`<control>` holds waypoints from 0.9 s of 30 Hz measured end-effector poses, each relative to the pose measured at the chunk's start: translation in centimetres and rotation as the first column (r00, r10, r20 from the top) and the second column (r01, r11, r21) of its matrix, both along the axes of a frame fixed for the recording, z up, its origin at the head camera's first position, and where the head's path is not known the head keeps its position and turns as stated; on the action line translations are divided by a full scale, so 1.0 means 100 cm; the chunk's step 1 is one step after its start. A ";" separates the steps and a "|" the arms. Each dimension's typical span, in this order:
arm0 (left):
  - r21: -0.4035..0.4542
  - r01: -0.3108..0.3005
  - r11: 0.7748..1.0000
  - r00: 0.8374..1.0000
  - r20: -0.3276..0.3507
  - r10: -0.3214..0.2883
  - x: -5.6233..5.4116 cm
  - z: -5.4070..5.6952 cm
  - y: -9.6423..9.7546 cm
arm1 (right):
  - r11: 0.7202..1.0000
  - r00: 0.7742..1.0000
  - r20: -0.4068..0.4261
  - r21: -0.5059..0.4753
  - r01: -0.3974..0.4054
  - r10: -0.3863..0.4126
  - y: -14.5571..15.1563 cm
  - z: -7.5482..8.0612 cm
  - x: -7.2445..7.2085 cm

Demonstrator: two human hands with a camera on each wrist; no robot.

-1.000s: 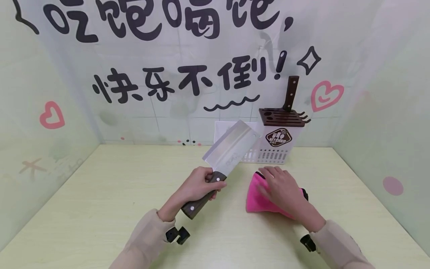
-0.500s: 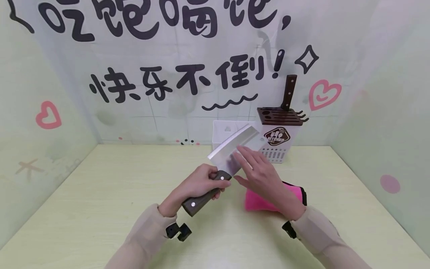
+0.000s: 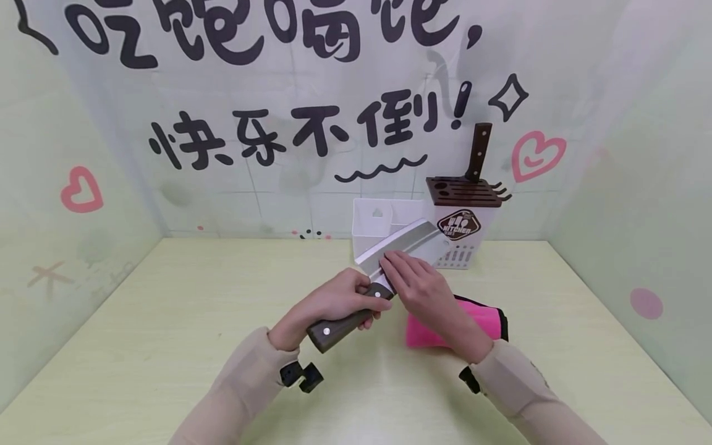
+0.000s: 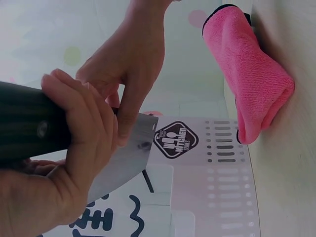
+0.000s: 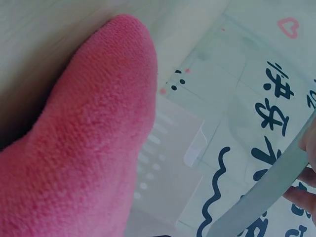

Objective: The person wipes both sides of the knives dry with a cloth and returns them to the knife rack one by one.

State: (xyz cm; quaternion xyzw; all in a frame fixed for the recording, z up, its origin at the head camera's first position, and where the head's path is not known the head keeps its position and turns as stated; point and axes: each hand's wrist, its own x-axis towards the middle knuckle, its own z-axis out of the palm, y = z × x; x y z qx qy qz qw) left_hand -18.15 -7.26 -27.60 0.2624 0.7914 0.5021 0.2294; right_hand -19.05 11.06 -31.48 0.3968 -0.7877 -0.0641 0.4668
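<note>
My left hand [image 3: 342, 303] grips the dark handle of a cleaver [image 3: 419, 240], which I hold in the air with its broad steel blade slanting up and to the right. On that blade, just ahead of the handle, my right hand [image 3: 424, 287] pinches: its fingers lie over the upper face, and the left wrist view shows the thumb on the other face. Beneath the right forearm a folded pink towel [image 3: 484, 321] with black edging lies on the table. It looms large in the right wrist view, where the blade appears nearly edge-on.
Behind the blade stands a white knife block [image 3: 484, 232] with a brown slotted top. One dark-handled knife [image 3: 479, 151] sticks up from it, and a white board-like rack part [image 3: 367, 219] joins its left side. Printed wall sheets enclose the pale wooden table [image 3: 194, 321].
My right hand has left the pink towel, moved left and up to the cleaver, and closed its fingers on the blade. The blade has tipped lower and to the right.
</note>
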 end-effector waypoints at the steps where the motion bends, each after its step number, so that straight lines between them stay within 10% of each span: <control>1: -0.005 0.015 1.000 1.000 0.011 -0.015 0.000 0.001 0.000 | 1.000 1.000 -0.010 0.003 0.000 0.000 0.000 -0.001 0.000; 17: 0.119 0.163 0.979 0.929 0.316 -0.193 -0.013 0.018 -0.004 | 0.988 0.980 0.184 -0.148 -0.048 0.076 0.000 -0.006 0.003; 27: 0.212 0.181 0.960 0.983 -0.025 -0.180 -0.010 0.024 -0.014 | 0.935 0.900 0.389 -0.351 -0.054 0.198 0.000 -0.004 0.006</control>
